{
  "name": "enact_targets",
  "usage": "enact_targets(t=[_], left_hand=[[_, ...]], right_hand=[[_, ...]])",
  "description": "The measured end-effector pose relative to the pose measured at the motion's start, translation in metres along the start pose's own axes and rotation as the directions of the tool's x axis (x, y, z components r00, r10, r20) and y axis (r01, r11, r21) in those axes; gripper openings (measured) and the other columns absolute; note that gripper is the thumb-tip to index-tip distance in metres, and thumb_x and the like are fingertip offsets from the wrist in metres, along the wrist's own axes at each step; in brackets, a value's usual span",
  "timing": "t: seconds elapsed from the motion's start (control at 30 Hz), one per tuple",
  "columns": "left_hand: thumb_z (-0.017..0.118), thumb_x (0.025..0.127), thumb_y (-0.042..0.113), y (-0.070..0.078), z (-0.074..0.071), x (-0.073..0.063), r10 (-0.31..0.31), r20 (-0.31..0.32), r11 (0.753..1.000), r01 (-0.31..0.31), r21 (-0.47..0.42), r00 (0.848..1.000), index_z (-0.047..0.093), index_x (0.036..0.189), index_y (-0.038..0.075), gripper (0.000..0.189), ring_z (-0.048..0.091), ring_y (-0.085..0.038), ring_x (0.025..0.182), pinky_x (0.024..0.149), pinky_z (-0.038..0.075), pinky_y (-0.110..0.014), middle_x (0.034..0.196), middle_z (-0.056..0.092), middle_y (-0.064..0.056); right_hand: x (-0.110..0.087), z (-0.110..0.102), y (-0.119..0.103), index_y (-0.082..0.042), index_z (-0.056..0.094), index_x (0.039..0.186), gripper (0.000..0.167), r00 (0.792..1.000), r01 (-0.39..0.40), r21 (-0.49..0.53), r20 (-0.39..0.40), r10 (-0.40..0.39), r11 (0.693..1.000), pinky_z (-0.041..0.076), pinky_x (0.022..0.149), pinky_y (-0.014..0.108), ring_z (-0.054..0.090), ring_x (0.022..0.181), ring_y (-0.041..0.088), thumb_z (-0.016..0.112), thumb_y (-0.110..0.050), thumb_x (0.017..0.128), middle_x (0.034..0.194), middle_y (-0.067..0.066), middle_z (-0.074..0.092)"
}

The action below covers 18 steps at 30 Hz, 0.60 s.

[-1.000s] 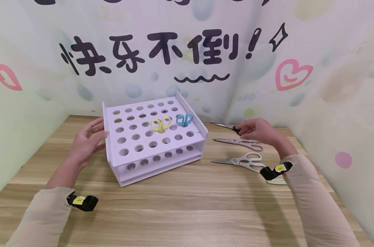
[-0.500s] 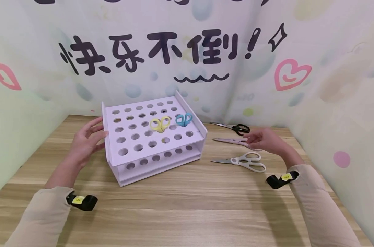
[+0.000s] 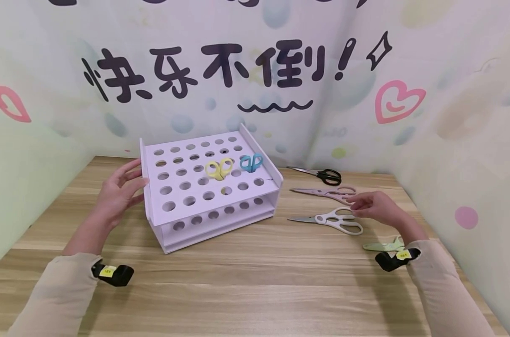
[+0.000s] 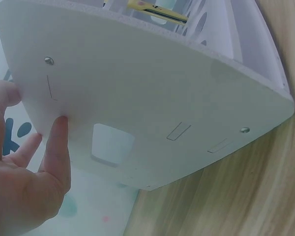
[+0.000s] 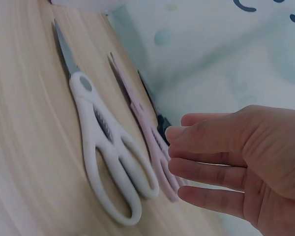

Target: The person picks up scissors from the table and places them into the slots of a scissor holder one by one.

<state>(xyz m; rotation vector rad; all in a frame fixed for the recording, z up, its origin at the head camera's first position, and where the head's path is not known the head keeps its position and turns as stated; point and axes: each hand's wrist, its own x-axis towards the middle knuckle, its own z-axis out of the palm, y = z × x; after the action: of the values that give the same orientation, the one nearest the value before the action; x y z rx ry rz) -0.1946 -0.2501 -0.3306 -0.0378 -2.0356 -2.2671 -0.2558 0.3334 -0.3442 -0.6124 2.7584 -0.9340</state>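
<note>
My left hand [image 3: 115, 194] rests against the left side panel of a white rack [image 3: 183, 214] with rows of round holes; in the left wrist view its fingertips touch the outer face of that panel [image 4: 137, 88]. Yellow-handled scissors [image 3: 219, 169] and blue-handled scissors [image 3: 251, 163] stand in the rack's holes, handles up. My right hand [image 3: 377, 208] hovers by the handles of the white scissors [image 3: 331, 220], loosely bent and holding nothing. Pink scissors [image 3: 324, 192] and black-handled scissors [image 3: 320, 174] lie behind them on the table.
Pale green scissors [image 3: 385, 245] lie at the right, partly hidden by the wrist camera. The wood-grain table [image 3: 246, 290] meets a printed backdrop [image 3: 297, 135] just behind the rack.
My right hand has moved toward me, from the black-handled scissors past the pink ones to the white ones. The left hand and the rack have stayed in place.
</note>
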Motion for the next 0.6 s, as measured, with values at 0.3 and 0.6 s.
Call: enact_targets(t=[0.3,0.6], left_hand=[[0.062,0.088,0.011,0.0,0.0,0.0,0.006,0.004,1.0,-0.006,0.0,1.0,0.034,0.142,0.014,0.061,0.055,-0.004,0.087,0.067,0.052,-0.018,0.112,0.042,0.002],[0.062,0.088,0.01,0.0,0.0,0.0,0.001,0.003,1.0,-0.001,-0.005,1.0,0.034,0.142,0.015,0.061,0.055,-0.004,0.088,0.067,0.052,-0.019,0.112,0.041,0.002]], right_hand=[[-0.013,0.006,0.027,0.013,0.056,0.115,0.04,0.999,-0.05,0.044,0.003,0.05,0.998,0.05,0.067,0.022,0.061,0.079,0.011,0.068,-0.005,0.081,0.09,0.015,0.066],[-0.015,0.015,0.039,0.009,0.054,0.119,0.053,0.993,-0.114,0.003,-0.012,0.114,0.993,0.049,0.065,0.022,0.059,0.077,0.015,0.072,-0.021,0.08,0.088,0.009,0.065]])
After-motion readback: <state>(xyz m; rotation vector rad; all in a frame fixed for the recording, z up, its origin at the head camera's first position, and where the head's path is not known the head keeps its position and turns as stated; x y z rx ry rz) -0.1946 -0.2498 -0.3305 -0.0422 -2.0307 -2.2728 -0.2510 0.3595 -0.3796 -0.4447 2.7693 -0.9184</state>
